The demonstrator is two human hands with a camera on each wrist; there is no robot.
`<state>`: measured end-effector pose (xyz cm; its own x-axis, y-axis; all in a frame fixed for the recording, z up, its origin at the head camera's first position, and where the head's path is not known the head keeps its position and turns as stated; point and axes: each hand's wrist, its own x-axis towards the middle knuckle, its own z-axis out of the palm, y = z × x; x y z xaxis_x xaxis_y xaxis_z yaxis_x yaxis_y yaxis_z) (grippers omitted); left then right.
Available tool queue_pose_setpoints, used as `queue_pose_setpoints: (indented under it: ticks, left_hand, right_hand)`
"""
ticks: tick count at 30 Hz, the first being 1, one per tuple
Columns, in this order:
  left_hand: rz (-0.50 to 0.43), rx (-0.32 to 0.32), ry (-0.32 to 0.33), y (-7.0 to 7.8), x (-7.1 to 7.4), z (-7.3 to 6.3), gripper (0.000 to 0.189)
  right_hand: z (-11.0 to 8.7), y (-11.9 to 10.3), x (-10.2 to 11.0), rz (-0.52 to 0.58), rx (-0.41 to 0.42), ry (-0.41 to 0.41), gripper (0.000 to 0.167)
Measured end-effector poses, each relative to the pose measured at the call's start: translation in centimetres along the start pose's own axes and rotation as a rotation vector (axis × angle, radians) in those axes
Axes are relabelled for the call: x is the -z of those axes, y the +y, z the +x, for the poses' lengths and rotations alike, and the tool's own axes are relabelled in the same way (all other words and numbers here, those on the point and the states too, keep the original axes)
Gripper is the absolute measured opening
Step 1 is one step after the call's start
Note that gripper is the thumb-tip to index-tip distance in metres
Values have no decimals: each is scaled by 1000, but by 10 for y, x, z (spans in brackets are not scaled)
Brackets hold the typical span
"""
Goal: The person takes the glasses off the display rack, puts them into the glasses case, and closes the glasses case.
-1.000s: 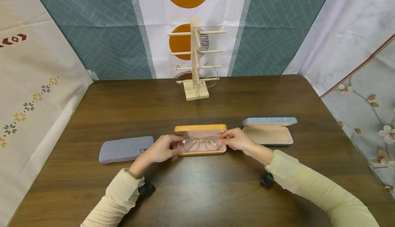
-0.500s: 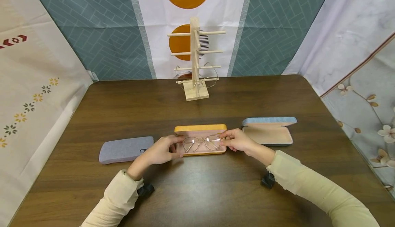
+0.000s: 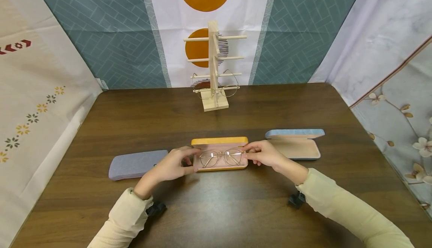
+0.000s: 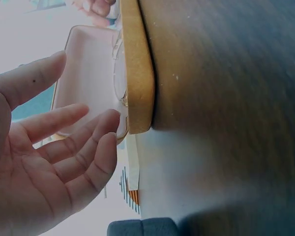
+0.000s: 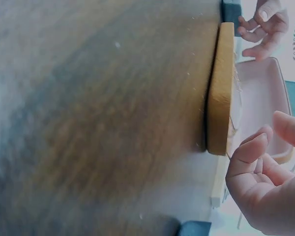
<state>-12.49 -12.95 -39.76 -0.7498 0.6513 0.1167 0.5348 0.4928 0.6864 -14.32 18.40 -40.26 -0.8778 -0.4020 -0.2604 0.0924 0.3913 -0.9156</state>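
Observation:
A yellow glasses case [image 3: 220,140] stands with its lid up at the middle of the table, its pink lining showing. Inside it lie round, thin-framed glasses [image 3: 221,158]. At the case's left end is my left hand [image 3: 175,162], fingers spread and thumb apart in the left wrist view, holding nothing. My right hand [image 3: 264,153] is at the other end, with a gap between thumb and index finger and the remaining fingers bent loosely. From the right wrist, the case's front wall [image 5: 220,93] hides most of the glasses.
A grey-blue closed glasses case [image 3: 135,164] lies to the left. On the right, a light-blue case [image 3: 295,148] stands with its lid raised. Behind is a wooden glasses rack [image 3: 213,64], with another pair of glasses [image 3: 229,90] on its lower rungs.
The glasses, earlier held at both sides by my fingers, now lie in the yellow case. Both hands have let go and drawn slightly outward.

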Motion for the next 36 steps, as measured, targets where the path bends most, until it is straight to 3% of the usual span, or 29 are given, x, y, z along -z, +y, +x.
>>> queue_pose_setpoints:
  ticks: [11, 15, 18, 23, 30, 36]
  left_hand:
    - [-75, -8, 64, -3, 7, -5, 41]
    - [-121, 45, 118, -2, 11, -7, 31]
    - [-121, 106, 154, 5, 15, -7, 22]
    - [-127, 169, 230, 5, 16, -4, 14]
    - [-189, 219, 326, -7, 13, 3, 27]
    - [-234, 216, 355, -7, 10, 14, 26]
  right_hand:
    - [-9, -4, 12, -29, 8, 44, 29]
    - [-10, -6, 15, -21, 12, 68, 28]
    - [-11, -8, 16, -2, 5, 77, 27]
    - [-10, -10, 17, 12, 6, 101, 24]
    - [-3, -8, 12, 64, 53, 209, 27]
    - [5, -8, 8, 83, 69, 250, 37]
